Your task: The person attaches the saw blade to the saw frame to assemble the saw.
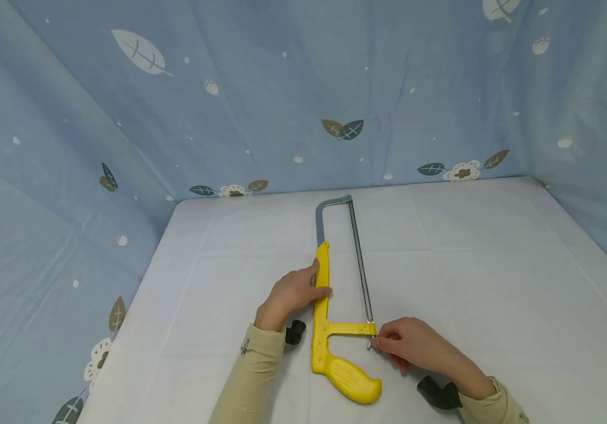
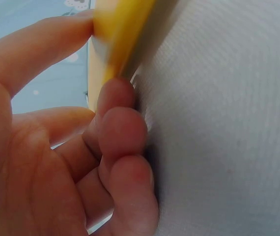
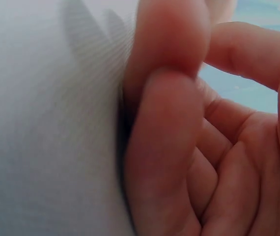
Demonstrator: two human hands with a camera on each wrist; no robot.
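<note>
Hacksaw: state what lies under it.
White cloth shows beneath the hacksaw, through its open frame; whatever its yellow handle and the gripping left hand cover cannot be seen.

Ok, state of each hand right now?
Left hand: holding the yellow hacksaw frame.
Right hand: pinching the small metal wing nut.

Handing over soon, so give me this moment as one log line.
left hand: grips yellow hacksaw frame | right hand: pinches wing nut | blade: spans frame
</note>
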